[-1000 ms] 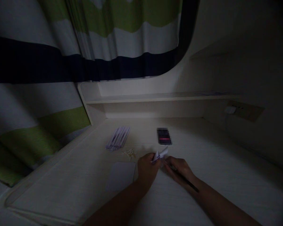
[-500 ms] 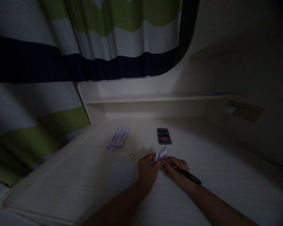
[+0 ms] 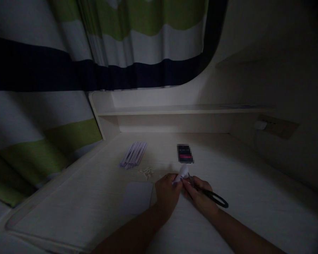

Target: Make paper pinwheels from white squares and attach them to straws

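Note:
In dim light, my left hand (image 3: 166, 193) is closed around a small folded piece of pale paper (image 3: 182, 172) that sticks up above its fingers. My right hand (image 3: 200, 195) is right beside it, fingers pinched at the paper's base, and grips dark scissors (image 3: 214, 198) whose loop handles point right. Both hands hover just above the pale desk (image 3: 241, 197).
A bundle of pale purple paper strips (image 3: 133, 159) lies at the back left, small paper scraps (image 3: 146, 172) in front of it. A flat sheet (image 3: 137, 197) lies left of my hands. A dark phone (image 3: 184, 153) rests behind them. Striped curtain (image 3: 55, 134) hangs left; a shelf (image 3: 175, 110) runs behind.
The paper has turned from a splayed shape to a single upright flap. My right hand shifted slightly and the dark tool's loop handles have come into sight.

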The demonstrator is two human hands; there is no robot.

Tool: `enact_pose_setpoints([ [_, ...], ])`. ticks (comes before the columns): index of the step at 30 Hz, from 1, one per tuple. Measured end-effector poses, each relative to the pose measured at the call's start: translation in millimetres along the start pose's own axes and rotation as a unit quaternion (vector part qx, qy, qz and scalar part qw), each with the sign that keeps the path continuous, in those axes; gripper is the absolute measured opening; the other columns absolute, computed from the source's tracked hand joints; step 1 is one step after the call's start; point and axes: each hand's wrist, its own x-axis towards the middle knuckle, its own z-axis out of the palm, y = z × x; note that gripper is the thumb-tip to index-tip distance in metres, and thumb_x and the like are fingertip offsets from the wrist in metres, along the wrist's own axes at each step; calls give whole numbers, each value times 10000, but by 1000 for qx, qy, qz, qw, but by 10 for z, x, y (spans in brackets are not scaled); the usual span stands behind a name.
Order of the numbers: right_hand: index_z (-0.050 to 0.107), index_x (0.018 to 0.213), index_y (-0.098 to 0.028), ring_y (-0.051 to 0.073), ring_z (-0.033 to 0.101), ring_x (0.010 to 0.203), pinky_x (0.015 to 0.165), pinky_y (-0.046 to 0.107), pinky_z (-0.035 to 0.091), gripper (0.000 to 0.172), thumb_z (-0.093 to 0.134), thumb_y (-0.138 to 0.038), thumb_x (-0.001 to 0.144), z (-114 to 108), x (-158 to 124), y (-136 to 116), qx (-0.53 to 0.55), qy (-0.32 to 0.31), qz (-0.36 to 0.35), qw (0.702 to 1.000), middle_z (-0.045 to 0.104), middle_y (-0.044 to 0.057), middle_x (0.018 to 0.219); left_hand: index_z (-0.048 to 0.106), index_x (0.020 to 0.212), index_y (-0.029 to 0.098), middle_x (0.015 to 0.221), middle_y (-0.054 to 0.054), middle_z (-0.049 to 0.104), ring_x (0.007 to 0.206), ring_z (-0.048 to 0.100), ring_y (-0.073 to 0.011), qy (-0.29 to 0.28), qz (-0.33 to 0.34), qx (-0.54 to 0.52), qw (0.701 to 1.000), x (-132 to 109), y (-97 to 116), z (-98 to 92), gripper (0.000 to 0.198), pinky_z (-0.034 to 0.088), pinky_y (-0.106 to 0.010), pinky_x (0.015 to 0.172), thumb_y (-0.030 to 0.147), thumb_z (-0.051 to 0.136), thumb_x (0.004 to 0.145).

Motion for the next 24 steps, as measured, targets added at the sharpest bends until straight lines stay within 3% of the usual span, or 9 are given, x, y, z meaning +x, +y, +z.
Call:
enact_pose_setpoints([
  [2, 563, 650, -177, 107, 522, 448, 459, 209, 418, 217, 465, -300, 800, -76, 41, 69, -90, -40, -124, 987, 571, -3, 514, 629, 700, 168, 650, -9, 616, 601, 536, -113, -11, -7, 5, 1000, 7, 8, -19, 143, 354, -201, 570, 216, 496, 675],
  [5, 584, 791, -176, 117, 563, 540, 508, 213, 444, 178, 418, -229, 824, -213, 120, 113, -170, -111, -339, 918, 618, 38, 647, 619, 656, 168, 609, 1, 599, 569, 519, -111, -47, -23, 15, 999, 23, 22, -53, 128, 335, -197, 537, 214, 499, 659],
  [8, 578, 833, -150, 139, 581, 606, 548, 242, 463, 187, 398, -201, 840, -304, 179, 107, -225, -150, -428, 862, 632, 81, 727, 585, 567, 161, 520, 16, 542, 506, 475, -102, -71, -30, 29, 997, 41, 26, -73, 139, 296, -194, 484, 229, 498, 651],
  [10, 576, 851, -133, 151, 588, 634, 571, 258, 470, 189, 396, -190, 840, -313, 189, 116, -236, -151, -444, 851, 636, 100, 753, 567, 537, 160, 490, 23, 514, 488, 455, -98, -72, -35, 29, 996, 48, 24, -74, 149, 278, -191, 467, 228, 494, 648],
  [12, 576, 863, -138, 151, 595, 645, 578, 251, 471, 178, 408, -190, 832, -280, 172, 140, -210, -144, -426, 868, 640, 94, 759, 571, 547, 163, 495, 25, 517, 494, 453, -100, -70, -41, 19, 997, 49, 22, -68, 139, 278, -188, 465, 222, 491, 644],
  [14, 578, 853, -158, 141, 598, 637, 574, 233, 467, 158, 432, -203, 816, -219, 133, 151, -168, -130, -366, 906, 641, 67, 740, 584, 570, 165, 514, 22, 533, 506, 461, -103, -63, -45, 5, 997, 44, 23, -58, 134, 287, -187, 470, 224, 490, 645],
  [18, 578, 692, -186, 114, 551, 523, 515, 213, 430, 171, 475, -281, 791, -81, 37, 45, -80, -62, -117, 988, 601, 7, 610, 599, 591, 161, 531, 13, 550, 519, 478, -106, -32, -48, -13, 998, 28, 34, -50, 142, 310, -193, 490, 226, 492, 657],
  [21, 522, 524, -190, 118, 513, 476, 509, 229, 413, 282, 518, -355, 753, -14, -3, -93, 16, -13, 24, 999, 544, -8, 490, 612, 608, 163, 547, 10, 566, 526, 491, -107, -18, -48, -29, 998, 16, 42, -53, 153, 329, -196, 505, 248, 500, 668],
  [24, 502, 499, -189, 124, 519, 490, 554, 245, 420, 313, 520, -375, 749, 26, -11, -171, 67, 5, 65, 996, 534, -7, 472, 624, 640, 169, 582, 8, 591, 550, 514, -106, -10, -36, -40, 998, 4, 46, -48, 156, 352, -194, 530, 255, 501, 681],
])
